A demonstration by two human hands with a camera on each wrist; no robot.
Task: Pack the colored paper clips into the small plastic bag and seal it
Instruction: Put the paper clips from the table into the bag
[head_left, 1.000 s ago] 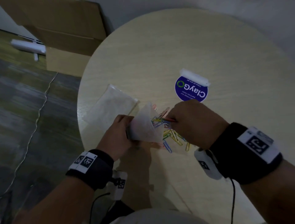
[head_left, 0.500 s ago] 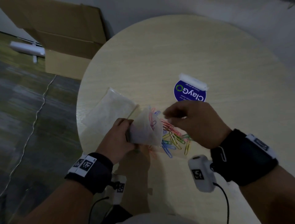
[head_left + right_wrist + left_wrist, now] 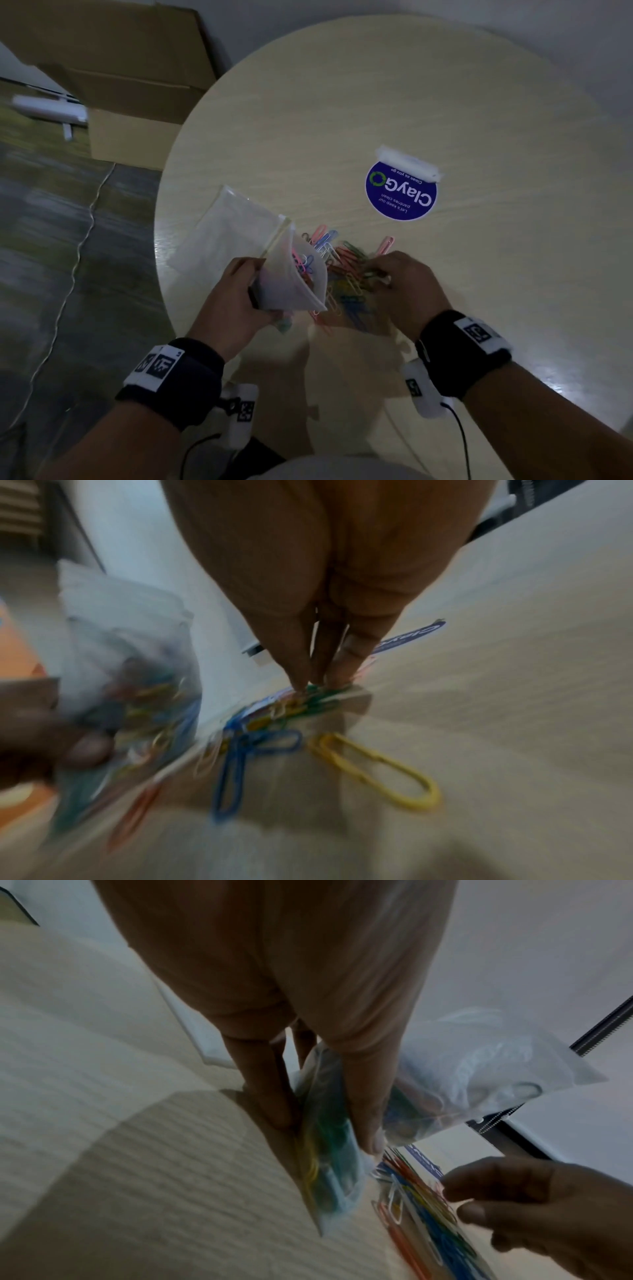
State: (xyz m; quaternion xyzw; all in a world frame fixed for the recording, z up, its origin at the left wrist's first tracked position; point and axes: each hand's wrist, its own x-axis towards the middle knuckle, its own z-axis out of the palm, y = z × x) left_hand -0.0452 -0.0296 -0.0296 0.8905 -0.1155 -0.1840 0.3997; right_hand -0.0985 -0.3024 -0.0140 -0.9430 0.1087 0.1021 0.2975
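Note:
My left hand (image 3: 253,291) grips a small clear plastic bag (image 3: 294,281) just above the table, its mouth facing right and several colored clips inside. In the left wrist view the thumb (image 3: 366,1118) and fingers pinch the small bag (image 3: 452,1074) between them. A pile of colored paper clips (image 3: 346,274) lies on the table right of the bag. My right hand (image 3: 378,275) is down on that pile; in the right wrist view its fingertips (image 3: 301,680) close together on green clips (image 3: 318,696). A yellow clip (image 3: 377,772) and a blue clip (image 3: 236,764) lie loose nearby.
A second, larger clear bag (image 3: 233,233) lies flat on the round wooden table (image 3: 342,102), left of the small one. A blue round sticker (image 3: 400,193) sits behind the pile. A cardboard box (image 3: 130,89) stands on the floor past the table's left edge.
My right hand has come away from the bag's mouth and dropped onto the clip pile. The left hand still holds the bag, now with more clips in it.

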